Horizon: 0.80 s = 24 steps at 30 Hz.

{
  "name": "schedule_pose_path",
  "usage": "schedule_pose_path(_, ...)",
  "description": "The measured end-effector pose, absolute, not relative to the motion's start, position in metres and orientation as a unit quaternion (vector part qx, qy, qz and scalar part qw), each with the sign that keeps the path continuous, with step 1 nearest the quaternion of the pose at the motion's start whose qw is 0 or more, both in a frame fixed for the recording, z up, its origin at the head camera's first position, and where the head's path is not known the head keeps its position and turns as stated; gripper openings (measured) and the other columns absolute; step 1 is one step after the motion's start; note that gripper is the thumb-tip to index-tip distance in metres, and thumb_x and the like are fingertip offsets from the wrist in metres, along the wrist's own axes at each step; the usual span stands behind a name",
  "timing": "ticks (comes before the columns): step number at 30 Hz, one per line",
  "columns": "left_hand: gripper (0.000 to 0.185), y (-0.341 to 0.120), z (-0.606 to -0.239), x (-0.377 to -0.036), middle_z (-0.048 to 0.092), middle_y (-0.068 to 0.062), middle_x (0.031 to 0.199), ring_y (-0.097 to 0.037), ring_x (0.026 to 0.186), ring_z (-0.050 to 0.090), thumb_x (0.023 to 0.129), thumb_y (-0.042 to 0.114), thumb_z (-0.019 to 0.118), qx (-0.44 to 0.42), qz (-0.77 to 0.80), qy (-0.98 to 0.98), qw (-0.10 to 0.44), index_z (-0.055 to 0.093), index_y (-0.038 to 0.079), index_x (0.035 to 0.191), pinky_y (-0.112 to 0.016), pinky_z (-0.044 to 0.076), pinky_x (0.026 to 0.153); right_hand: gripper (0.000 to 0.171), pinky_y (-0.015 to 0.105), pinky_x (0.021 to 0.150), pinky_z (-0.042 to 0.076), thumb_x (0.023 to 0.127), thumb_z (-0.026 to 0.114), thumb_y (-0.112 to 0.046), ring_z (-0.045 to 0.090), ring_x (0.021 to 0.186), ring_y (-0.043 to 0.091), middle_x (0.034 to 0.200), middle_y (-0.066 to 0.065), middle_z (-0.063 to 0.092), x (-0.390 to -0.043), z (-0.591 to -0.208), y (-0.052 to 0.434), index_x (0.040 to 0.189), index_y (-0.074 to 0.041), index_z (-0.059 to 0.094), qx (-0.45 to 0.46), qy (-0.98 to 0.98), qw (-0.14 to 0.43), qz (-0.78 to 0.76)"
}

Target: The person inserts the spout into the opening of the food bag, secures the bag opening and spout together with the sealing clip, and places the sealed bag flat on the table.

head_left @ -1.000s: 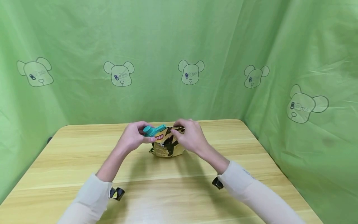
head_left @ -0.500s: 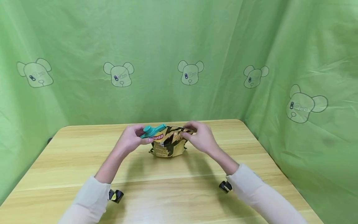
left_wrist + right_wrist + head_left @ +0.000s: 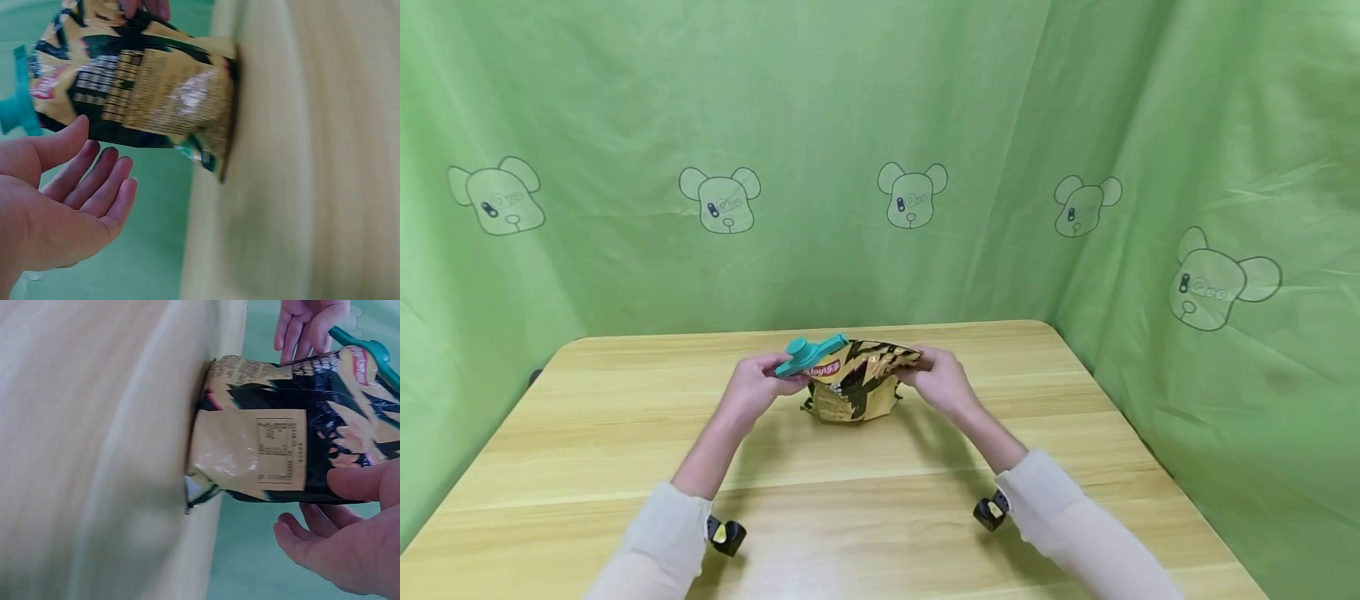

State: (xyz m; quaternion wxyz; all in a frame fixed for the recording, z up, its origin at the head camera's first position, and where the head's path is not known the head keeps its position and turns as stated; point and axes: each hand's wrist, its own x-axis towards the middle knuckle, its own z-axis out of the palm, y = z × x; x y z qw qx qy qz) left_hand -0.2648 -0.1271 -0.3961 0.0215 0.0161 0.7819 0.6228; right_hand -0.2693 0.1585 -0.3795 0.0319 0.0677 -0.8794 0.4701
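A gold-and-black chip bag (image 3: pixel 853 387) stands upright on the table, its printed front toward me. Over the left part of its top edge sits a teal bag clip (image 3: pixel 808 354) with a round cap. My right hand (image 3: pixel 942 382) pinches the bag's upper right corner, thumb in front and fingers behind, as the right wrist view shows with the bag (image 3: pixel 250 450). At the left side is my left hand (image 3: pixel 754 387), just under the clip's end. In the left wrist view its thumb (image 3: pixel 72 140) touches the bag's edge while the fingers hang loosely bent beside it.
The wooden table (image 3: pixel 850 517) reaches back to a green curtain (image 3: pixel 820 258) printed with bear faces, which also closes off both sides. Dark wrist cameras hang below my sleeves, one at the left (image 3: pixel 727 537) and one at the right (image 3: pixel 989 512).
My right hand has slid right along the bag's top to its corner and dropped a little, leaving the top edge spread out. My left hand has sunk slightly; the bag stays in place.
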Motion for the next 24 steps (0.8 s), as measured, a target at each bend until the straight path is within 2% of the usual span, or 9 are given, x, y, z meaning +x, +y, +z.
schedule_pose_path(7, 0.027, -0.123, -0.414, -0.27, 0.075, -0.013, 0.116, -0.039, 0.128, 0.06, 0.085, 0.009, 0.079, -0.008, 0.627, 0.778, 0.038, 0.076, 0.004, 0.112, -0.062, 0.031, 0.117, 0.03, 0.047, 0.102, 0.052, 0.089, 0.071, -0.007, 0.069, 0.111, 0.034, 0.115, 0.015, 0.075, -0.275, -0.398, 0.159, 0.119, -0.004, 0.073, 0.047, -0.864, 0.012, 0.502)
schedule_pose_path(11, 0.025, -0.12, -0.415, -0.272, 0.074, -0.013, 0.118, -0.039, 0.13, 0.058, 0.086, 0.012, 0.08, -0.017, 0.624, 0.78, 0.033, 0.077, 0.004, 0.11, -0.061, 0.031, 0.117, 0.029, 0.046, 0.101, 0.053, 0.091, 0.071, -0.008, 0.07, 0.111, 0.033, 0.116, 0.015, 0.075, -0.277, -0.406, 0.158, 0.119, -0.005, 0.074, 0.038, -0.856, 0.013, 0.515)
schedule_pose_path(15, 0.028, -0.119, -0.414, -0.273, 0.075, -0.013, 0.117, -0.038, 0.128, 0.06, 0.086, 0.015, 0.08, -0.027, 0.624, 0.78, 0.032, 0.076, 0.004, 0.112, -0.059, 0.033, 0.117, 0.028, 0.048, 0.105, 0.05, 0.092, 0.071, -0.01, 0.068, 0.117, 0.034, 0.12, 0.014, 0.073, -0.279, -0.409, 0.157, 0.12, -0.008, 0.074, 0.025, -0.847, 0.013, 0.531)
schedule_pose_path(17, 0.032, -0.118, -0.413, -0.272, 0.075, -0.015, 0.116, -0.038, 0.123, 0.063, 0.087, 0.016, 0.079, -0.028, 0.623, 0.781, 0.034, 0.074, 0.003, 0.115, -0.059, 0.036, 0.115, 0.026, 0.05, 0.106, 0.049, 0.093, 0.07, -0.011, 0.067, 0.118, 0.035, 0.12, 0.014, 0.073, -0.278, -0.407, 0.156, 0.119, -0.008, 0.074, 0.022, -0.844, 0.016, 0.536)
schedule_pose_path(20, 0.035, -0.118, -0.408, -0.271, 0.074, -0.018, 0.115, -0.033, 0.106, 0.072, 0.09, 0.018, 0.077, -0.033, 0.627, 0.777, 0.038, 0.071, 0.001, 0.12, -0.054, 0.044, 0.11, 0.023, 0.051, 0.103, 0.052, 0.094, 0.069, -0.011, 0.072, 0.108, 0.034, 0.114, 0.017, 0.075, -0.276, -0.401, 0.156, 0.115, -0.005, 0.075, 0.018, -0.836, 0.014, 0.548)
schedule_pose_path(24, 0.03, -0.115, -0.404, -0.268, 0.073, -0.021, 0.109, -0.025, 0.079, 0.075, 0.093, 0.013, 0.074, -0.045, 0.653, 0.754, 0.055, 0.069, -0.003, 0.117, -0.044, 0.06, 0.089, 0.017, 0.047, 0.086, 0.06, 0.094, 0.069, -0.01, 0.074, 0.083, 0.029, 0.103, 0.017, 0.076, -0.272, -0.394, 0.155, 0.107, -0.001, 0.075, 0.019, -0.834, 0.005, 0.551)
